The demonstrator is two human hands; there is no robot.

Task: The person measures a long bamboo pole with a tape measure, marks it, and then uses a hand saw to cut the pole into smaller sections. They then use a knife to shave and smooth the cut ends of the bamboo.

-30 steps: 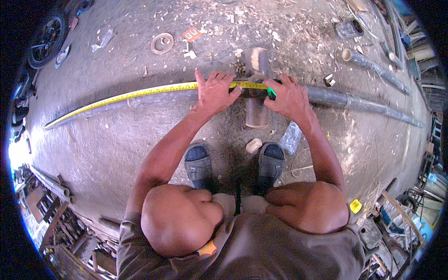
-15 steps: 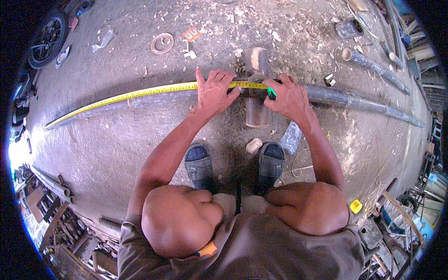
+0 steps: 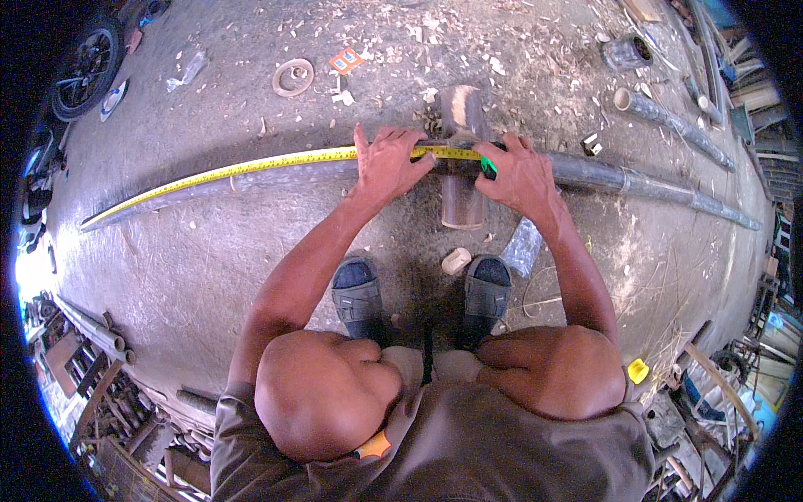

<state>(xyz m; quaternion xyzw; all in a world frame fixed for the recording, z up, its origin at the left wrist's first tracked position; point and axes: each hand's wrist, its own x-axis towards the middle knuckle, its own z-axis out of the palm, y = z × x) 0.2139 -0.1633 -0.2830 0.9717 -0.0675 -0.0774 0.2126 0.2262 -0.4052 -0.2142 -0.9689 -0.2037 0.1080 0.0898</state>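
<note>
A long grey pipe (image 3: pixel 288 176) lies crosswise on the floor before me, over a short, thick length of pipe (image 3: pixel 462 205). Along it runs the yellow blade of a tape measure (image 3: pixel 251 170), drawn out to the pipe's far left end. My left hand (image 3: pixel 385 167) is closed over the blade and the pipe, thumb on the near side, fingers on the far side. Just right of the short pipe, my right hand (image 3: pixel 523 176) grips the green and black tape case (image 3: pixel 488 168), mostly hidden by the fingers.
Between my sandalled feet lies a pale block (image 3: pixel 456 261); a clear plastic bag (image 3: pixel 522 248) is beside it. Chips litter the far floor, near a ring (image 3: pixel 293 78) and an orange card (image 3: pixel 345 60). More pipes (image 3: pixel 677 125) lie right; a wheel (image 3: pixel 88 71) stands far left.
My left hand has shifted very slightly right along the tape. My right hand and the pipes look the same.
</note>
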